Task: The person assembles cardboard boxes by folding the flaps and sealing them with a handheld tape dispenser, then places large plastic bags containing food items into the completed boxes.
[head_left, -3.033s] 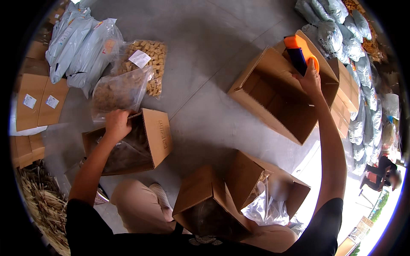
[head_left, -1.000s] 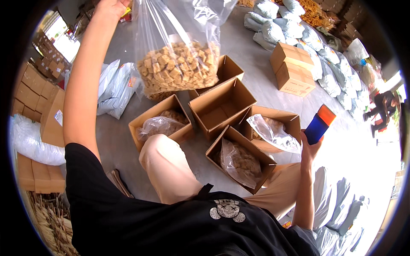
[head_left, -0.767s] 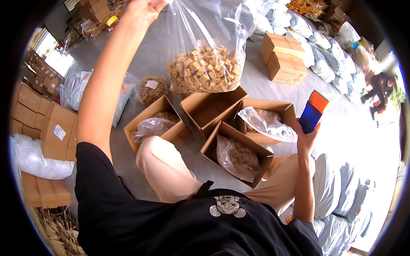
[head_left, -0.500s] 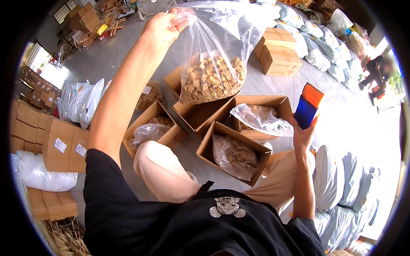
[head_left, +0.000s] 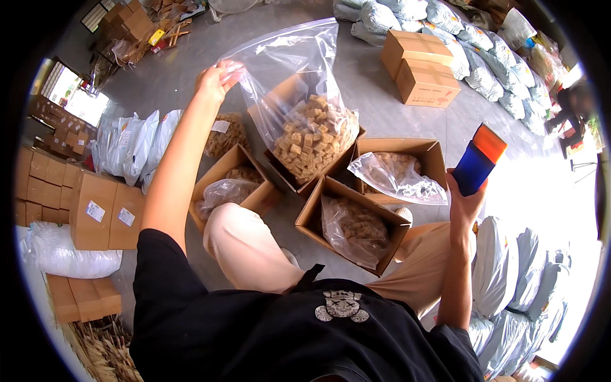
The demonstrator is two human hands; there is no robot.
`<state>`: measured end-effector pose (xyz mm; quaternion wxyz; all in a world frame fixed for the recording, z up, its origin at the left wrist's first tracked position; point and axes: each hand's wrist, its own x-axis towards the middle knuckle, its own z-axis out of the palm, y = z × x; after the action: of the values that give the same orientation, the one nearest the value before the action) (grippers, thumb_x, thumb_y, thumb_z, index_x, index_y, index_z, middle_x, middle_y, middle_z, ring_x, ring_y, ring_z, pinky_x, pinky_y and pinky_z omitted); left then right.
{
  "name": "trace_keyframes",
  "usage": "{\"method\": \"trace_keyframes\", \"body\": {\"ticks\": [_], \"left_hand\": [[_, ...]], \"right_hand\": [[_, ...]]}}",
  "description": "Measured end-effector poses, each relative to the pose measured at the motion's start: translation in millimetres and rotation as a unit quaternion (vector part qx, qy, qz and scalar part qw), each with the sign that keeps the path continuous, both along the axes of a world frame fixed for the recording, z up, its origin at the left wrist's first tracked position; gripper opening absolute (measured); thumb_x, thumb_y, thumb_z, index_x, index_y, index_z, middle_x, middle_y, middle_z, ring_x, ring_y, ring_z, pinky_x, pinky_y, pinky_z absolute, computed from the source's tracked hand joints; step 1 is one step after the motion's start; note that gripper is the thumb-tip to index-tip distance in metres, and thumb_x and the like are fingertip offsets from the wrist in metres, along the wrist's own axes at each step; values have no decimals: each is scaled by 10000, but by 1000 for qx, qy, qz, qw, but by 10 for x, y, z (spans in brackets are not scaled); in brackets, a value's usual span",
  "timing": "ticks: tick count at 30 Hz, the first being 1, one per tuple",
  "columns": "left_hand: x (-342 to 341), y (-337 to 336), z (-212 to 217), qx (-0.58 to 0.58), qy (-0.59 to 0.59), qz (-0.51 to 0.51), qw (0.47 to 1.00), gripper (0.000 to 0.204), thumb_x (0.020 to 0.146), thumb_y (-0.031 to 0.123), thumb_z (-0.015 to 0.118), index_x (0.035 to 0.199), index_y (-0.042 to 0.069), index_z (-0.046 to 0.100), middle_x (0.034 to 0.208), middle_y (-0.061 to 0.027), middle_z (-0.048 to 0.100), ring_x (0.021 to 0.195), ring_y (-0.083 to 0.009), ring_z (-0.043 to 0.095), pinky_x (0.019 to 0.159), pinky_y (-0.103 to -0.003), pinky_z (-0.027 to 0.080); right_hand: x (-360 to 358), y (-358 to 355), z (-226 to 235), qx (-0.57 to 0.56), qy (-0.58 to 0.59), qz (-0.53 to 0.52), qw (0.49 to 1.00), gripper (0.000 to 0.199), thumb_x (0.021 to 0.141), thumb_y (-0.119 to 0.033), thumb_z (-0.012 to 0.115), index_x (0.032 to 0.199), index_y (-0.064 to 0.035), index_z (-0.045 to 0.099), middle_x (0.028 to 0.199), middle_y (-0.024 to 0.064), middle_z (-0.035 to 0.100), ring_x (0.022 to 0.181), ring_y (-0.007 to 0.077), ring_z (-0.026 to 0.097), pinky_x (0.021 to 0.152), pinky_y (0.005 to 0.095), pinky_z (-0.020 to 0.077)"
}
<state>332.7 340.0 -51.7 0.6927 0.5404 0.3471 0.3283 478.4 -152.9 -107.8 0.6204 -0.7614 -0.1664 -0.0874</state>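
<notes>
My left hand [head_left: 216, 77] grips the top of a large clear plastic bag [head_left: 299, 108] with tan cubes at its bottom, and the bag hangs into an open cardboard box [head_left: 289, 175]. My right hand [head_left: 463, 202] holds up a blue and orange tool [head_left: 478, 159] at the right. Three more open boxes lie around my knees: one at the left [head_left: 219, 175], one in front [head_left: 318, 213] and one at the right [head_left: 433, 153], each with a filled plastic bag inside.
Closed cardboard boxes [head_left: 420, 67] stand on the grey floor beyond, with rows of filled bags [head_left: 484, 70] behind them. Stacked cartons [head_left: 95, 210] and white sacks [head_left: 63, 258] are at my left. More bags [head_left: 515, 280] lie at my right. A person [head_left: 569, 108] stands far right.
My left hand has lowered the bag of cubes from high up down into the open box. My right hand keeps the blue and orange tool raised.
</notes>
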Motion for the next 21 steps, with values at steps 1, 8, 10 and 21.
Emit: {"method": "trace_keyframes", "body": {"ticks": [1, 8, 10, 21], "left_hand": [[-14, 96, -82, -8, 6, 40, 999, 209, 902, 135, 414, 929, -39, 527, 980, -175, 615, 807, -267, 632, 712, -328, 528], [-282, 222, -487, 116, 54, 146, 981, 173, 895, 102, 403, 964, 9, 531, 925, -122, 643, 696, -189, 638, 559, -265, 510], [-346, 220, -579, 116, 124, 16, 985, 149, 875, 94, 441, 939, 23, 555, 924, -108, 644, 674, -163, 635, 526, -233, 484], [-312, -129, -746, 229, 233, -245, 913, 419, 811, 221, 607, 1173, 54, 480, 1142, -125, 552, 992, -179, 554, 876, -316, 420]], "right_hand": [[1, 5, 3, 1, -3, -2, 1000, 402, 679, 16, 697, 992, -21, 447, 800, 63, 624, 756, 139, 604, 727, 250, 465], [-34, 59, 1, -24, 2, 6, 1000, 395, 681, 16, 696, 988, -14, 450, 799, 69, 628, 761, 143, 606, 735, 257, 465], [-26, 87, -14, -32, 2, 11, 999, 398, 682, 17, 695, 994, -11, 450, 799, 73, 631, 763, 145, 606, 737, 260, 464], [-123, 237, 0, -100, -22, 16, 995, 394, 691, -28, 707, 999, -3, 463, 808, 72, 632, 767, 144, 603, 740, 260, 460]]}}
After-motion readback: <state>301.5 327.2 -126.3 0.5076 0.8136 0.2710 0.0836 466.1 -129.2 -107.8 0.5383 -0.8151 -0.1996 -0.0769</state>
